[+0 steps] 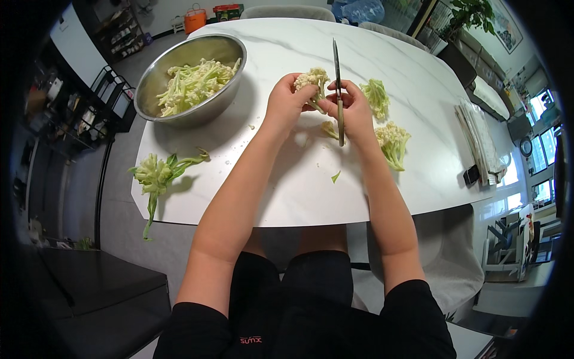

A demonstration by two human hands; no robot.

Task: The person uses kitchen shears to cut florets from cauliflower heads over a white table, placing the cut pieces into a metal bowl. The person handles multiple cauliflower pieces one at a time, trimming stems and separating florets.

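Note:
My left hand [291, 96] grips a cauliflower floret [311, 78] by its head. In my right hand [352, 105] is a knife [339, 89], its blade pointing away from me, while the thumb and fingertips of that hand touch the floret's stem. Below them a small floret piece [329, 129] lies on the white marbled table [287, 202]. Two larger cauliflower pieces, one [376, 98] behind the other [393, 143], rest right of my right hand. At the back left, a steel bowl [210, 105] holds many cut florets [197, 83].
A cauliflower core with leaves [157, 172] lies at the table's left front corner, one leaf hanging over the edge. Small crumbs and a green leaf scrap [336, 177] are on the tabletop. A folded stack of sheets [477, 143] and a small black object [471, 175] are at the right edge.

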